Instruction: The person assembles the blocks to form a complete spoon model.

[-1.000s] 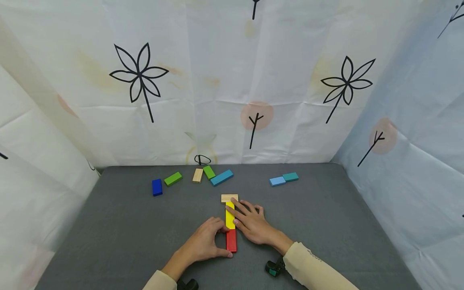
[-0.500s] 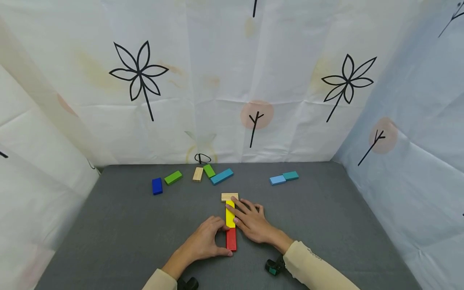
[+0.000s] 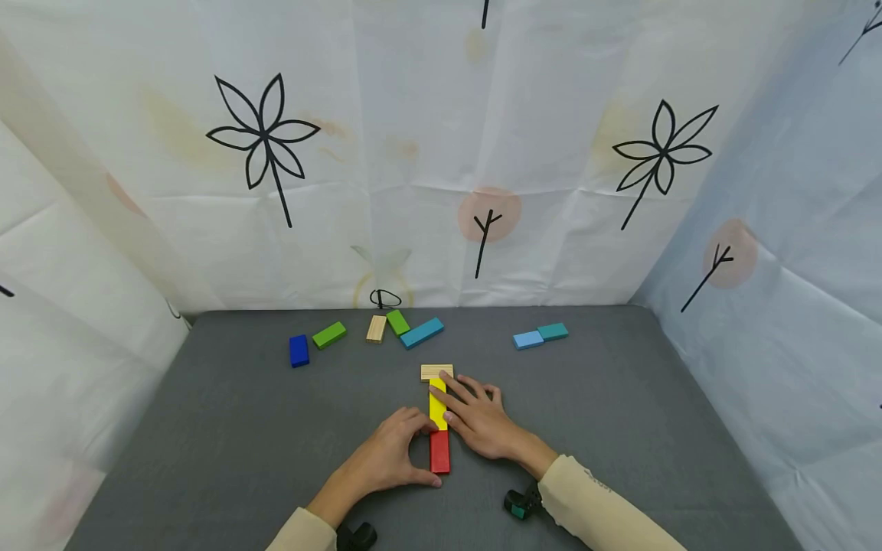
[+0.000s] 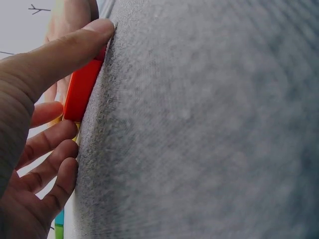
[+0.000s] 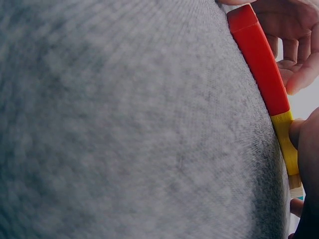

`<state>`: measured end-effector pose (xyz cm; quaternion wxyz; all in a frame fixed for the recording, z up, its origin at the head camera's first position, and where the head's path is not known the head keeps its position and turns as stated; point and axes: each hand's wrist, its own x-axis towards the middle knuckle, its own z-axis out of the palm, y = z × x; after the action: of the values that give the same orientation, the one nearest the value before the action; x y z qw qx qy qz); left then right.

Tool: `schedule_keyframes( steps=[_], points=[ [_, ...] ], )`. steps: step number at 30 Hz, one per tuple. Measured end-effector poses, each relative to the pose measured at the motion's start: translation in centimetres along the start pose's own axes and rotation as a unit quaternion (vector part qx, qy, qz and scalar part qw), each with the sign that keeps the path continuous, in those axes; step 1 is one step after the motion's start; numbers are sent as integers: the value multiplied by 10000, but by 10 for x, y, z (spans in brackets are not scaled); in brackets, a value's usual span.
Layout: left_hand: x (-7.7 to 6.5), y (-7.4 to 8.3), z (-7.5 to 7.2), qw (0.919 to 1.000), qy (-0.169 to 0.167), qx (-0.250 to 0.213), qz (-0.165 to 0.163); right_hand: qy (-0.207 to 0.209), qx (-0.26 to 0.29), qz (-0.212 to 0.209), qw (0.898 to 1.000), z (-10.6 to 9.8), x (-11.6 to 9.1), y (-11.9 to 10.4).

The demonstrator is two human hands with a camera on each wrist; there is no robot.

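Observation:
On the grey table, a red block (image 3: 439,453) and a yellow block (image 3: 438,413) lie end to end, with a natural wood block (image 3: 437,372) crosswise at the far end. My left hand (image 3: 386,453) arches beside the red block. Its index fingertip is at the red-yellow joint, and the thumb lies just off the near end. In the left wrist view, the red block (image 4: 82,89) shows behind the thumb. My right hand (image 3: 484,419) has fingers extended over the yellow block, its thumb at the right side. One fingertip reaches the wood block.
Toward the back lie a dark blue block (image 3: 299,351), a green block (image 3: 329,335), a wood block (image 3: 376,329), another green block (image 3: 397,322) and a blue block (image 3: 423,333). At back right, light blue (image 3: 528,340) and teal (image 3: 553,331) blocks touch. Printed cloth (image 3: 386,153) hangs behind.
The head view has tilted slightly, so everything sits a little higher. A small gap has grown between the left thumb and the red block's near end. The right hand keeps its place.

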<state>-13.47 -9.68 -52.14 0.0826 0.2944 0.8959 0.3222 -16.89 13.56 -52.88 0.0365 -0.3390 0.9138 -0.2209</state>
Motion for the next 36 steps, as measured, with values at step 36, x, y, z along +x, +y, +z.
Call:
schedule_keyframes(
  steps=[36],
  points=[
    [-23, -133, -118, 9237, 3135, -197, -2195, 5, 4, -201, 9998, 0, -1, 2]
  ],
)
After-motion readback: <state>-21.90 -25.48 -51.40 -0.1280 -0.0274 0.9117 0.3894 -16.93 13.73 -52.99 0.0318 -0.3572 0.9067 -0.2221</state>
